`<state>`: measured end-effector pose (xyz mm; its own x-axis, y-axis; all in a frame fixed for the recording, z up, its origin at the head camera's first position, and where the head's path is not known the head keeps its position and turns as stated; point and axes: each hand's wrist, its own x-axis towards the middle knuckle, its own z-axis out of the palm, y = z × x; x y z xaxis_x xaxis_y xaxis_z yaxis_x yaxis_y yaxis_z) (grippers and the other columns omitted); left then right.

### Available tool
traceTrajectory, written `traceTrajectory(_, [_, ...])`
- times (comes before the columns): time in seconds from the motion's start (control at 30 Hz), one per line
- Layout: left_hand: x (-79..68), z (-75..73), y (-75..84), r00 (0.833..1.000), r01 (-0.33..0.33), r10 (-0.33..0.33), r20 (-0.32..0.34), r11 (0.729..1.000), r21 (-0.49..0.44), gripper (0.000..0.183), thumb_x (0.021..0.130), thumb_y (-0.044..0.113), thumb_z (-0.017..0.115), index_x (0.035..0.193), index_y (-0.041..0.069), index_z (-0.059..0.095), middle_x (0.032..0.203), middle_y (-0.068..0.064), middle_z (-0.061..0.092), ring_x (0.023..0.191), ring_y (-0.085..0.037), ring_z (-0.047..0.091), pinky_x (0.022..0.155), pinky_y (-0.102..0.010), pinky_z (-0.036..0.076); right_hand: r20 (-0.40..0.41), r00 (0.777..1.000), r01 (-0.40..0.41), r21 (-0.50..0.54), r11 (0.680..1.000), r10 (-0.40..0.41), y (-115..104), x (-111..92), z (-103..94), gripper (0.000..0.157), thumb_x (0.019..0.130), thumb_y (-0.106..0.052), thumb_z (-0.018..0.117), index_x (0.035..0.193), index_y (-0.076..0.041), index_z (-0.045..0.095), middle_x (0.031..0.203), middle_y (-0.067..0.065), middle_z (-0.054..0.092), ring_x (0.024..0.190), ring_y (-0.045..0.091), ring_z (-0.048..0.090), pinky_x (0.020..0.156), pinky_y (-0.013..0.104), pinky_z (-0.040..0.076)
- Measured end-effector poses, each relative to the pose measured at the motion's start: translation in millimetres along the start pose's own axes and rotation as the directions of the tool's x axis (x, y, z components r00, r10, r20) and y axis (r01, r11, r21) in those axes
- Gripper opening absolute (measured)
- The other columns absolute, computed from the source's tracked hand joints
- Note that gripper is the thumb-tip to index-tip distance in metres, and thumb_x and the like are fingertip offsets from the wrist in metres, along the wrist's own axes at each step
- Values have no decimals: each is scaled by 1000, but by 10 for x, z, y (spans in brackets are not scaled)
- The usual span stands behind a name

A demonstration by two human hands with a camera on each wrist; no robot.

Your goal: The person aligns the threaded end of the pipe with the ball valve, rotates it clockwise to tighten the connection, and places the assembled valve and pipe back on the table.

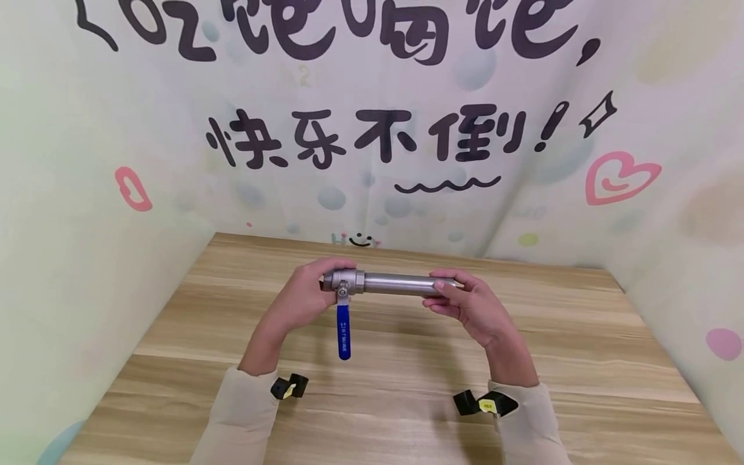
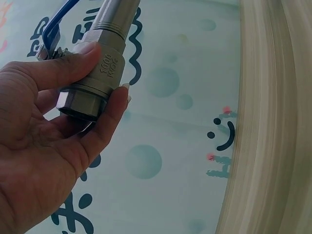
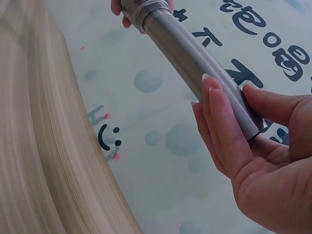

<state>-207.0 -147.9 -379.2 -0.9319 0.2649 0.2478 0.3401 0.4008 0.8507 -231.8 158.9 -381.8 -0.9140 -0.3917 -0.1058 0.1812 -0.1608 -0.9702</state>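
Observation:
A metal ball valve (image 1: 347, 281) with a blue lever handle (image 1: 344, 332) is held up over the table in my left hand (image 1: 305, 292). In the left wrist view, thumb and fingers grip the valve body (image 2: 108, 62) around its hex end, and raised lettering shows on its side. A straight steel pipe (image 1: 398, 284) runs from the valve's other end, in line with it; some thread shows at the joint in the right wrist view. My right hand (image 1: 473, 303) holds the pipe's far end between thumb and fingers. The blue lever hangs down toward me.
Beneath the hands lies a wood-grain table (image 1: 372, 407). Printed cloth (image 1: 349, 213) with dark lettering stands behind it and along both sides. Black wrist mounts (image 1: 485, 403) with yellow labels sit at both sleeves.

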Motion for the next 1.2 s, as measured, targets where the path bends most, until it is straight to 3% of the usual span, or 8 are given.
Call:
traceTrajectory(0.13, [-5,-1,-5,1000,1,-1,-1,1000,6,55,77,-16,59,124,12,64,118,-12,63,87,-27,55,64,-32,48,-8,1000,3,-4,1000,-3,11,6,17,39,96,-11,60,128,8,49,102,14,64,82,21,72,78,29,56])
traceTrajectory(0.37, [-2,-1,11,1000,6,-6,5,1000,8,57,77,-17,58,125,12,64,120,-12,62,87,-27,56,63,-32,48,-25,1000,-4,-21,1000,3,7,0,23,33,96,-13,61,123,5,54,103,14,62,81,20,72,77,28,57])
traceTrajectory(0.57, [-18,-4,5,1000,-4,4,6,1000,17,58,76,-17,58,125,11,64,120,-12,63,87,-27,56,64,-32,48,-43,999,-16,-37,999,15,8,2,45,38,94,-12,63,124,10,52,102,14,61,78,19,72,75,27,57])
traceTrajectory(0.73, [-35,-3,-14,1000,-6,6,-2,999,38,57,76,-17,59,125,12,63,120,-10,63,87,-26,57,64,-31,49,-27,1000,2,-33,999,-2,24,4,39,35,89,4,63,123,0,58,108,14,55,81,21,71,78,30,57])
traceTrajectory(0.9, [-41,-5,-25,1000,-11,11,-8,999,44,57,76,-17,59,125,12,64,119,-10,63,87,-26,56,64,-31,49,-1,1000,19,-6,1000,-19,32,4,38,39,83,16,59,111,-10,64,109,14,52,83,22,71,81,33,56])
traceTrajectory(1.1, [-17,-2,-26,1000,-13,13,-1,999,40,55,78,-15,60,124,13,64,117,-9,63,85,-26,57,63,-32,50,-32,999,33,-3,999,-33,27,9,26,32,88,11,59,118,2,59,104,12,56,81,21,71,78,30,57])
traceTrajectory(1.2, [-12,-5,-26,1000,-12,12,-1,999,35,55,78,-15,59,125,14,64,117,-9,63,84,-26,57,62,-32,49,-39,999,36,-4,999,-36,21,11,22,29,90,8,60,118,2,60,102,11,59,80,20,71,77,30,57])
